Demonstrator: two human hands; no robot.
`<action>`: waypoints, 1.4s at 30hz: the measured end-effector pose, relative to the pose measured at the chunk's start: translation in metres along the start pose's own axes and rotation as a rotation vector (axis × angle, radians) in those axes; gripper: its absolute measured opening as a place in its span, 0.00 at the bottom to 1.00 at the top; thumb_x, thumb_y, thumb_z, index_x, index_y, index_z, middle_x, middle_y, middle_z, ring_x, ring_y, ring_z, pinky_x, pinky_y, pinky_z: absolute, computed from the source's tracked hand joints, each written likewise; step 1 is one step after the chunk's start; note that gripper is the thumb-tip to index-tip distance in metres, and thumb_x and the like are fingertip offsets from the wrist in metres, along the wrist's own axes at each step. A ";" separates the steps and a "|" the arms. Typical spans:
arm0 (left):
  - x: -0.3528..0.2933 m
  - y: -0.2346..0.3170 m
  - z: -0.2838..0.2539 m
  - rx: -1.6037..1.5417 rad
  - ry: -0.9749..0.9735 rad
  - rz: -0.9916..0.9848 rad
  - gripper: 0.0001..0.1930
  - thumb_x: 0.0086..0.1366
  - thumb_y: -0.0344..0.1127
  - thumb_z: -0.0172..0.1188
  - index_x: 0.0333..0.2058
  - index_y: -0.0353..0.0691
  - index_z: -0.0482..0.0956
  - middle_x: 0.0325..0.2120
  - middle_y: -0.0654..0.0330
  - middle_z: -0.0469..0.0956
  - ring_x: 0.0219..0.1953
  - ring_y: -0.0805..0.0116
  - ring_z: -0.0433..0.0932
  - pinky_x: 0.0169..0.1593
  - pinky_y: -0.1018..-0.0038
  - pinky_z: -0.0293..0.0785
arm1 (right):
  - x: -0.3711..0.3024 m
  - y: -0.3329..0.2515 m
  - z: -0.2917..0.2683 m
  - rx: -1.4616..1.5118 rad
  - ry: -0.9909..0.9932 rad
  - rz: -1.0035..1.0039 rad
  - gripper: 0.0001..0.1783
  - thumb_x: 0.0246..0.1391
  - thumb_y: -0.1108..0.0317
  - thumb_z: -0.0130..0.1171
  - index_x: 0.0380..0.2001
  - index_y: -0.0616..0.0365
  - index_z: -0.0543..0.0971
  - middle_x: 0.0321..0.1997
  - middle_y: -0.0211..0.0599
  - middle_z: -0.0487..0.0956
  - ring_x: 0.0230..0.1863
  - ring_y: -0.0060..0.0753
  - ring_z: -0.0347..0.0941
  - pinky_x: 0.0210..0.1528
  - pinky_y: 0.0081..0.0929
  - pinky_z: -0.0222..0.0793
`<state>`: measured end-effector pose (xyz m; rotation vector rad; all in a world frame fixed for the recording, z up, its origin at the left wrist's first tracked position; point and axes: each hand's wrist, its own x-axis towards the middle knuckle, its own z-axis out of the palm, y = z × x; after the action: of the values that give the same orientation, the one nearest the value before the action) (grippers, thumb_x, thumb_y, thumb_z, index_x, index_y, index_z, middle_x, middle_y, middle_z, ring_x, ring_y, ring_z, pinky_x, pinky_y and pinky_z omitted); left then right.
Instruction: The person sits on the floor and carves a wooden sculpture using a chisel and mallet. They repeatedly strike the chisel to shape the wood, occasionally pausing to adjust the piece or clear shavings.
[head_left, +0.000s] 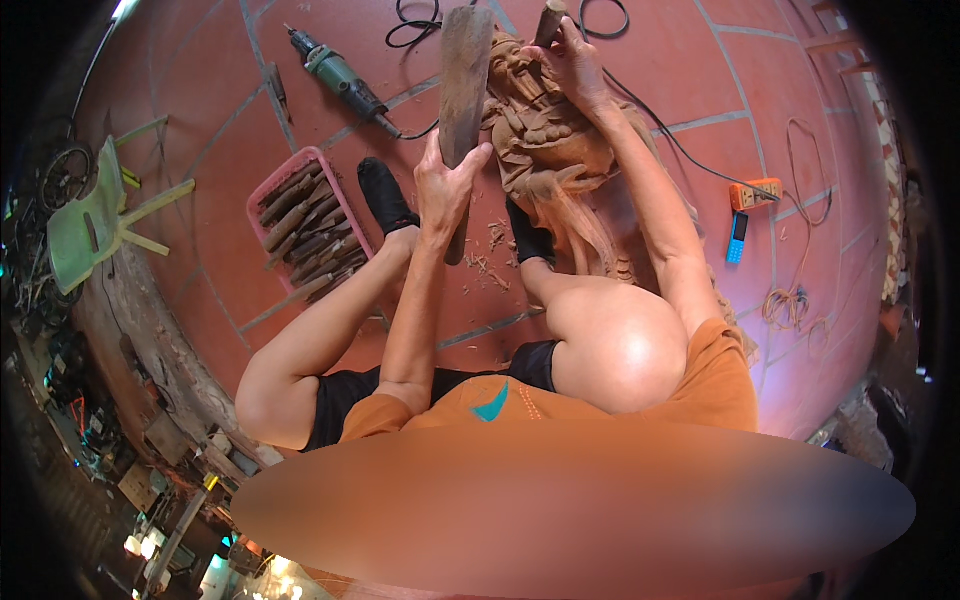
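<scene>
A long flat wooden mallet [466, 85] is gripped in my left hand [445, 190], its broad end pointing away from me. My right hand [575, 70] is closed around a chisel [549, 22]; the wooden handle's top sticks out above the fingers. Below that hand lies a carved wooden statue [555, 145] of a robed, bearded figure, its head at the far end. The chisel's blade runs down toward the statue's face, but I cannot tell whether it touches. The mallet's broad end is to the left of the chisel handle, apart from it.
A pink basket [258, 215] full of wooden-handled chisels stands at left. Beyond it lies a green power tool [340, 78] with a black cord. Wood shavings [487, 272] litter the tiles between my feet. To the right are an orange power strip [755, 193] and a blue phone [737, 238].
</scene>
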<state>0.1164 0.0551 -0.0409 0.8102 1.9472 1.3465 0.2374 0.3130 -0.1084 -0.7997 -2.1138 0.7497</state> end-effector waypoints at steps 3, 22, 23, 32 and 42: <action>0.008 0.020 -0.005 0.106 -0.020 0.120 0.25 0.60 0.43 0.71 0.51 0.33 0.76 0.37 0.50 0.86 0.39 0.61 0.85 0.47 0.68 0.79 | 0.001 0.000 0.001 -0.051 0.021 -0.033 0.25 0.55 0.58 0.74 0.46 0.57 0.71 0.33 0.37 0.87 0.32 0.38 0.86 0.31 0.34 0.78; 0.119 0.133 -0.051 0.734 -0.601 0.317 0.32 0.65 0.55 0.67 0.55 0.33 0.74 0.33 0.54 0.81 0.35 0.66 0.80 0.40 0.62 0.77 | 0.002 -0.004 0.006 -0.030 0.016 -0.020 0.25 0.52 0.51 0.75 0.43 0.53 0.76 0.28 0.39 0.85 0.30 0.43 0.84 0.31 0.36 0.76; 0.119 0.142 -0.054 0.658 -0.649 0.255 0.33 0.65 0.55 0.67 0.56 0.32 0.73 0.34 0.53 0.81 0.39 0.66 0.80 0.44 0.63 0.76 | 0.000 -0.003 0.006 -0.047 0.004 0.001 0.25 0.52 0.51 0.75 0.43 0.54 0.77 0.29 0.37 0.85 0.29 0.41 0.84 0.31 0.34 0.76; 0.115 0.160 -0.058 0.985 -0.603 0.436 0.30 0.65 0.51 0.67 0.54 0.32 0.73 0.35 0.49 0.80 0.39 0.64 0.80 0.43 0.66 0.75 | 0.001 -0.012 0.002 -0.082 -0.011 -0.043 0.26 0.51 0.49 0.74 0.43 0.54 0.76 0.28 0.41 0.85 0.33 0.45 0.85 0.32 0.38 0.77; 0.096 0.145 -0.069 0.144 -0.534 0.316 0.29 0.64 0.42 0.69 0.57 0.30 0.73 0.43 0.54 0.80 0.46 0.66 0.77 0.52 0.67 0.73 | -0.008 -0.002 -0.013 -0.145 0.018 0.050 0.23 0.55 0.56 0.75 0.39 0.61 0.76 0.26 0.40 0.83 0.25 0.31 0.81 0.29 0.29 0.75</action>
<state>0.0232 0.1324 0.1020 1.4299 1.5431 1.0190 0.2515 0.3093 -0.1035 -0.9368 -2.1572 0.6178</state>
